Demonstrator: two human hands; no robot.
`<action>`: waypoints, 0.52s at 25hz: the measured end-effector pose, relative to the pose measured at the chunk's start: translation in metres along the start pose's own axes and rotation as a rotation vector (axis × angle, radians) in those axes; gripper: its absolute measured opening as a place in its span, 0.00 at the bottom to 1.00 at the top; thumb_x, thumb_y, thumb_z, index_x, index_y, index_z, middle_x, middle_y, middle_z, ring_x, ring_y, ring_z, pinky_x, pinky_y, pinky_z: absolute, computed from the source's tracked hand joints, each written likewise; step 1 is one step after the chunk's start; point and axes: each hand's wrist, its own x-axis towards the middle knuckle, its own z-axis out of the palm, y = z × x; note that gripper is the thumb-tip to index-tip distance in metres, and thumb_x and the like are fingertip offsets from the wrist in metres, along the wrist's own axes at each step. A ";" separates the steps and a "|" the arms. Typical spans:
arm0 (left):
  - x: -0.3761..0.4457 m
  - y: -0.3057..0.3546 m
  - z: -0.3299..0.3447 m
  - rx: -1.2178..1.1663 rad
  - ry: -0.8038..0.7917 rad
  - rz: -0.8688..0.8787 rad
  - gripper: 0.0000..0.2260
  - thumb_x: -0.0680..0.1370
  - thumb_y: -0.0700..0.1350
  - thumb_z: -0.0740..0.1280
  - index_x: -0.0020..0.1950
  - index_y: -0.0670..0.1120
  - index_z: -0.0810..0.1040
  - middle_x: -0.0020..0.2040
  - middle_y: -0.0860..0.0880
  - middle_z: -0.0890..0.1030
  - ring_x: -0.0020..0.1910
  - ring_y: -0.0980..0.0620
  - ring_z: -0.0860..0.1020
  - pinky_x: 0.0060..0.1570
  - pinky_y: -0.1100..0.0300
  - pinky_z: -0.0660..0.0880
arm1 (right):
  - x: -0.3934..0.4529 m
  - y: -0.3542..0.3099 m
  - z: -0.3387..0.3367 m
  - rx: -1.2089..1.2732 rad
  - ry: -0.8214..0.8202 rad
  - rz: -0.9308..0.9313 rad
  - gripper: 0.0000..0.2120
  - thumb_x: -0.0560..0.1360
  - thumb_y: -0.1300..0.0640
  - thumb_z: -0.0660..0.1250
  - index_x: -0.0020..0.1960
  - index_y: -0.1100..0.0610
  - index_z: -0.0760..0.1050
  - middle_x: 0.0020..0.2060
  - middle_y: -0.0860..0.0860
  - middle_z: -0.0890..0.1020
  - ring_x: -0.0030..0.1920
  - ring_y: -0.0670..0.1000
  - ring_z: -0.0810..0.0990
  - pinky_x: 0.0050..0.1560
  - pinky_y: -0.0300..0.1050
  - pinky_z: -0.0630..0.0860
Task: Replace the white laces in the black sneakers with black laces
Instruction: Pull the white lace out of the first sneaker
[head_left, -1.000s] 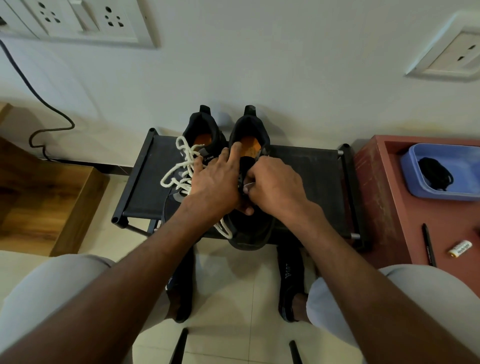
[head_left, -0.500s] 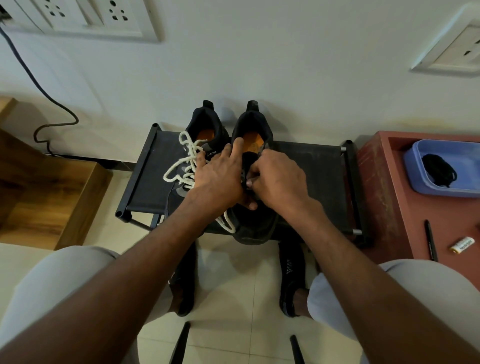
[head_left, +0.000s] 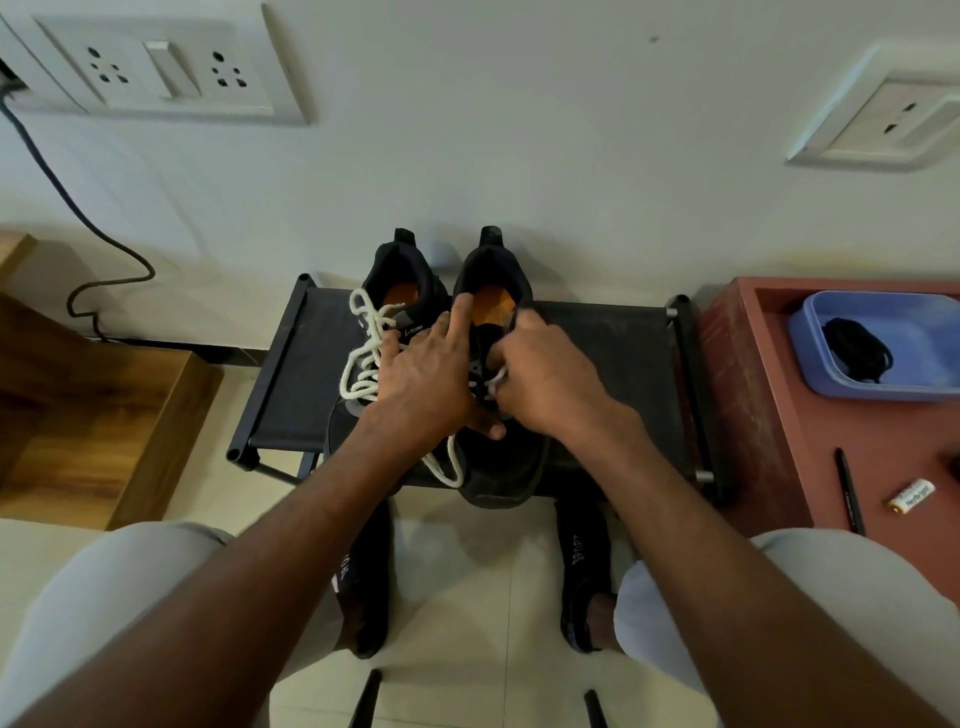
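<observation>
Right hand (head_left: 550, 379) pinches a short run of white lace (head_left: 496, 378) at the eyelets of the right black sneaker (head_left: 498, 457), fingers curled on it. Left hand (head_left: 431, 384) lies flat over the tongue area just left of that pinch, fingers straight and spread, index tip reaching up to the shoe's collar, thumb pressing down below the pinch; it steadies the shoe and grasps nothing. Further left of the grip, the left black sneaker (head_left: 400, 291) carries a loose pile of white lace, bunched on top (head_left: 363, 358); a loop trails below the left wrist toward the rack's near edge. Whether that lace is fully out of any eyelets cannot be told, hands cover it. Both sneakers sit on a black shoe rack (head_left: 613, 358).

Judged progress: early, unlacing stage. No black lace is in either shoe. Black laces (head_left: 857, 351) lie untouched in a blue tray (head_left: 810, 364), well right of the grip. Left to do: finish pulling the white, then thread black through both.
</observation>
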 end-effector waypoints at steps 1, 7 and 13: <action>0.000 -0.001 0.000 -0.004 0.004 0.003 0.65 0.59 0.62 0.84 0.81 0.50 0.43 0.75 0.47 0.72 0.74 0.43 0.72 0.78 0.36 0.53 | -0.001 -0.001 0.005 -0.025 -0.027 0.001 0.09 0.77 0.51 0.75 0.57 0.50 0.84 0.58 0.50 0.74 0.54 0.52 0.77 0.51 0.50 0.79; 0.000 0.000 -0.003 -0.018 -0.008 -0.002 0.62 0.60 0.64 0.83 0.81 0.51 0.46 0.73 0.48 0.74 0.73 0.42 0.72 0.78 0.36 0.53 | 0.004 0.015 -0.035 0.594 0.376 0.193 0.10 0.76 0.60 0.74 0.47 0.44 0.88 0.40 0.37 0.83 0.44 0.38 0.82 0.49 0.40 0.81; -0.001 0.001 -0.002 -0.021 -0.011 0.002 0.62 0.61 0.62 0.83 0.81 0.50 0.46 0.69 0.47 0.77 0.72 0.42 0.73 0.78 0.35 0.51 | 0.002 0.009 -0.017 0.001 -0.079 0.011 0.20 0.75 0.53 0.75 0.66 0.47 0.80 0.64 0.51 0.70 0.63 0.56 0.73 0.60 0.57 0.79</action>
